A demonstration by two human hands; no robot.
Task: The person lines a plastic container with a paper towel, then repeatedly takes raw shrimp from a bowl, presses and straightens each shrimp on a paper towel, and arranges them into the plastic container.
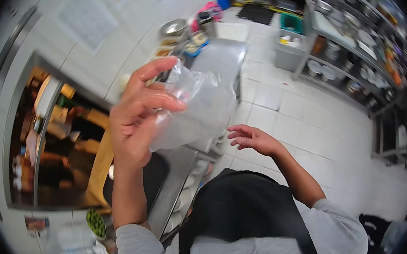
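Note:
My left hand point(142, 106) is raised left of centre, its fingers curled round the edge of a clear, crumpled plastic bag point(202, 110). The bag hangs to the right of the fingers, above a steel counter. My right hand point(251, 139) is lower and further right, over the white tiled floor. Its fingers are apart and nothing is in them; it does not touch the bag.
A steel counter point(223, 56) bears a metal bowl point(173, 28) and a dark flask point(207, 24). Beneath the near counter stand white cups point(183, 199). Steel shelving point(338, 45) with dishes lines the right side, beside a grey bin point(289, 56). A serving window is at left.

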